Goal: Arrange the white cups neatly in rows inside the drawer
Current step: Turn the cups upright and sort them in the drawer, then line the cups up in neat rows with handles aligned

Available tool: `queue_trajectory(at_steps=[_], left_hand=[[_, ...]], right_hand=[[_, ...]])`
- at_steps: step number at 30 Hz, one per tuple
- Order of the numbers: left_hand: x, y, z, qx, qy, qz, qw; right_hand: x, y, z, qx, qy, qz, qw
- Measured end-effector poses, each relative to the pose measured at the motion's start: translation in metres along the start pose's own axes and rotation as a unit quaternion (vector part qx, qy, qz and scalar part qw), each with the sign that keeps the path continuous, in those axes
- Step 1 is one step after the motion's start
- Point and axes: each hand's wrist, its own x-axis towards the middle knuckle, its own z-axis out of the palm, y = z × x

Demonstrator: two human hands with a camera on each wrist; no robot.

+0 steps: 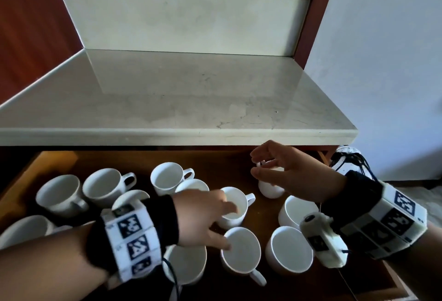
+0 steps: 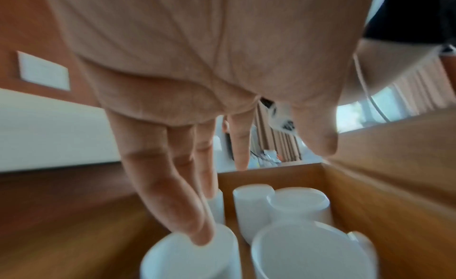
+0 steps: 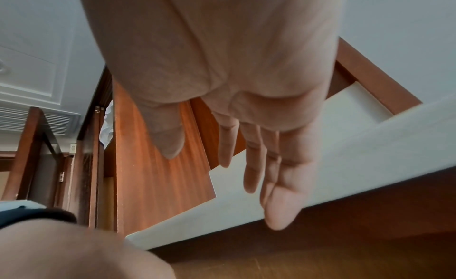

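Observation:
Several white cups stand scattered in the open wooden drawer (image 1: 33, 166). My left hand (image 1: 227, 226) reaches across the middle, fingers straight and spread. Its fingers lie over one handled cup (image 1: 239, 201) and its thumb is by the rim of a nearer cup (image 1: 242, 251). In the left wrist view a fingertip (image 2: 201, 238) touches a cup rim (image 2: 222, 236); my left hand (image 2: 261, 191) holds nothing. My right hand (image 1: 259, 164) hovers open over a cup (image 1: 270, 189) at the back right. The right wrist view shows my right hand (image 3: 222, 185) with straight fingers and no cup.
A pale stone countertop (image 1: 167, 99) overhangs the drawer's back, close above my right hand. More cups sit at the back left (image 1: 58, 195), (image 1: 105, 184) and front right (image 1: 289, 249). The drawer's right wall (image 2: 385, 215) runs beside the cups.

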Motion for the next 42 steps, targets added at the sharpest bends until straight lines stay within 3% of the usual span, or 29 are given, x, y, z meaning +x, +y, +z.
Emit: queue_trajectory(at_steps=[7, 13, 24, 32, 38, 42], left_hand=[[-0.095, -0.076, -0.053, -0.032, 0.071, -0.094, 0.993], [-0.143, -0.132, -0.046, -0.032, 0.081, -0.203, 0.975], [-0.189, -0.158, -0.032, -0.094, 0.118, -0.265, 0.952], [-0.228, -0.172, -0.021, -0.054, 0.064, -0.321, 0.943], [-0.248, -0.207, -0.003, -0.056, 0.04, -0.328, 0.942], [-0.261, -0.237, 0.009, -0.077, 0.028, -0.298, 0.951]], right_hand=[[0.016, -0.069, 0.015, 0.005, -0.005, -0.057, 0.998], [0.043, -0.11, 0.056, -0.011, -0.012, -0.076, 0.997], [0.066, -0.153, 0.101, -0.011, -0.06, -0.097, 0.993], [0.076, -0.172, 0.132, -0.019, -0.094, -0.128, 0.987], [0.087, -0.203, 0.183, -0.115, -0.137, -0.157, 0.971], [0.105, -0.229, 0.235, -0.197, -0.15, -0.179, 0.952]])
